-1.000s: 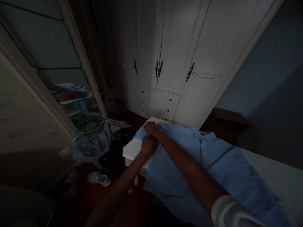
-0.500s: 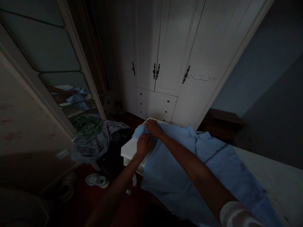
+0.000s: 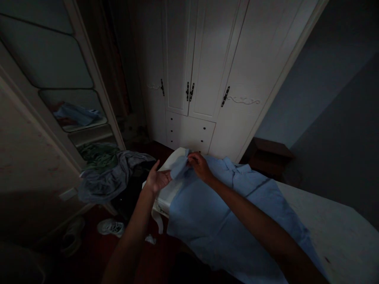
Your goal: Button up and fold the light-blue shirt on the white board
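A light blue shirt (image 3: 204, 213) lies spread over a white table (image 3: 319, 209), its lower part hanging off the near side. The collar faces the wardrobe. One sleeve (image 3: 179, 167) is lifted a little at the table's left end. My right hand (image 3: 201, 166) bends over this sleeve, its fingers closed on the fabric. To the left, my left hand (image 3: 158, 179) is turned palm up with the thumb spread away. Its stretched fingertips meet the sleeve's end, and they are partly hidden there.
Beyond the table stands a white wardrobe (image 3: 204, 59). Crumpled clothes (image 3: 109, 173) are heaped at left beside a mirrored panel (image 3: 77, 108). Sneakers (image 3: 111, 227) lie on the red floor near a table leg (image 3: 158, 221). A brown wooden piece of furniture (image 3: 269, 152) stands at back right.
My left hand has moved left and opened, turning palm up. The sleeve end is now raised between both hands. My right hand stays near the sleeve. The view has shifted slightly right.
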Tool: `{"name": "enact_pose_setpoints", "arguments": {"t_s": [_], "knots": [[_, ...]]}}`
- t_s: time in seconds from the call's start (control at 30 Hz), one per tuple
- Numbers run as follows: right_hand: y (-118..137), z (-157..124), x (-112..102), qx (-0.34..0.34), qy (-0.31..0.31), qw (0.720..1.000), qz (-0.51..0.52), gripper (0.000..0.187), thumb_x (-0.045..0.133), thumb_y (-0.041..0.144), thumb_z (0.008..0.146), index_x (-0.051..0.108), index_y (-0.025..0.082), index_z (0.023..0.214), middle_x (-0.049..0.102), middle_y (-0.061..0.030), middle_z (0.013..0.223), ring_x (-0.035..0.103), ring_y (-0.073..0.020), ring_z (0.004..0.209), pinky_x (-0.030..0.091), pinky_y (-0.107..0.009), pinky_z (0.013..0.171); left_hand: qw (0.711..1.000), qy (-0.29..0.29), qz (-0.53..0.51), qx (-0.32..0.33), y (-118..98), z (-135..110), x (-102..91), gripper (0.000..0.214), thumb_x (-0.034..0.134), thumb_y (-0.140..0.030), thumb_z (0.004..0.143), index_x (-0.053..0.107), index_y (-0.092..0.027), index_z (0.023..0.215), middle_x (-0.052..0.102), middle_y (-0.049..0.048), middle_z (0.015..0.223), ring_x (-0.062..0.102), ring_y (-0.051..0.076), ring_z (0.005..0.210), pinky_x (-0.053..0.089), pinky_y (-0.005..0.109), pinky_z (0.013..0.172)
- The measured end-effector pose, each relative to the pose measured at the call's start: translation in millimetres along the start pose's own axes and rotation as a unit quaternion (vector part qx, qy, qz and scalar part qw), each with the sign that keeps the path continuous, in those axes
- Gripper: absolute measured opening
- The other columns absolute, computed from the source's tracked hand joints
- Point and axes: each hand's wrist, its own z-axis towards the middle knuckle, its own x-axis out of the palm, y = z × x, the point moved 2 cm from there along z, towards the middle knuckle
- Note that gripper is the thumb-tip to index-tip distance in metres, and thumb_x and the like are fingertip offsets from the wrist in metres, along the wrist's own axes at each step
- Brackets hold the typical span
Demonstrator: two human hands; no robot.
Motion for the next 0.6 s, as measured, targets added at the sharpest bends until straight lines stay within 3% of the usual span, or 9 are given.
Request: {"name": "enact_pose_setpoints", "arguments": {"t_s": [0.13, 0.2, 0.27, 0.43, 0.53, 0.6], "knots": [[3.4, -33.1, -1.0, -0.029, 0.048, 0.997, -0.048, 0.018, 0.050, 0.033, 0.094, 0.060, 0.020, 0.085, 0.058, -0.0029, 0.091, 0.059, -0.0149, 0.079, 0.052, -0.029, 0.071, 0.993, -0.086, -0.066, 0.049, -5.2, 15.1, 11.0, 0.015, 0.056, -0.022, 0.086, 0.056, -0.010, 0.096, 0.061, 0.0051, 0.063, 0.062, 0.018, 0.050, 0.055, 0.028, 0.050], [0.3, -48.4, -3.8, -0.039, 0.068, 0.994, -0.077, 0.017, 0.050, 0.030, 0.094, 0.062, 0.020, 0.086, 0.060, -0.0039, 0.091, 0.060, -0.0163, 0.086, 0.052, -0.033, 0.079, 0.989, -0.087, -0.084, 0.081, -12.7, 19.3, 18.7, 0.002, 0.055, -0.016, 0.085, 0.055, -0.014, 0.087, 0.058, 0.0012, 0.059, 0.059, 0.014, 0.047, 0.053, 0.023, 0.049], [-5.8, -61.0, -8.9, -0.020, 0.079, 0.991, -0.106, 0.012, 0.052, 0.024, 0.092, 0.062, 0.020, 0.096, 0.063, -0.0052, 0.097, 0.061, -0.0172, 0.090, 0.051, -0.035, 0.084, 0.988, -0.070, -0.092, 0.104, -25.0, 19.3, 28.1, 0.007, 0.052, -0.013, 0.086, 0.053, -0.016, 0.079, 0.053, -0.0017, 0.056, 0.055, 0.009, 0.043, 0.050, 0.019, 0.046], [-20.9, -73.3, -22.6, 0.033, 0.096, 0.960, -0.263, 0.032, 0.057, 0.015, 0.084, 0.060, 0.020, 0.116, 0.062, -0.0097, 0.116, 0.058, -0.0228, 0.111, 0.043, -0.044, 0.099, 0.988, -0.026, -0.076, 0.135, -60.0, 11.8, 56.8, 0.012, 0.045, -0.009, 0.085, 0.052, -0.015, 0.077, 0.049, -0.0027, 0.056, 0.048, 0.005, 0.040, 0.044, 0.013, 0.042], [-25.5, -69.8, -24.8, 0.053, 0.122, 0.934, -0.332, 0.037, 0.058, 0.017, 0.084, 0.059, 0.017, 0.121, 0.061, -0.0128, 0.124, 0.054, -0.0255, 0.118, 0.040, -0.044, 0.103, 0.993, -0.044, -0.022, 0.108, -66.9, 14.5, 65.1, 0.009, 0.049, -0.009, 0.081, 0.056, -0.014, 0.085, 0.053, 0.0004, 0.060, 0.051, 0.009, 0.045, 0.045, 0.018, 0.043], [-27.4, -66.9, -25.3, 0.068, 0.126, 0.925, -0.351, 0.038, 0.057, 0.018, 0.085, 0.058, 0.017, 0.124, 0.061, -0.0131, 0.125, 0.055, -0.0252, 0.118, 0.040, -0.044, 0.103, 0.993, -0.081, 0.025, 0.076, -64.2, 20.4, 60.4, 0.013, 0.052, -0.008, 0.078, 0.055, -0.014, 0.089, 0.056, 0.0035, 0.065, 0.054, 0.013, 0.048, 0.045, 0.023, 0.042]]}}
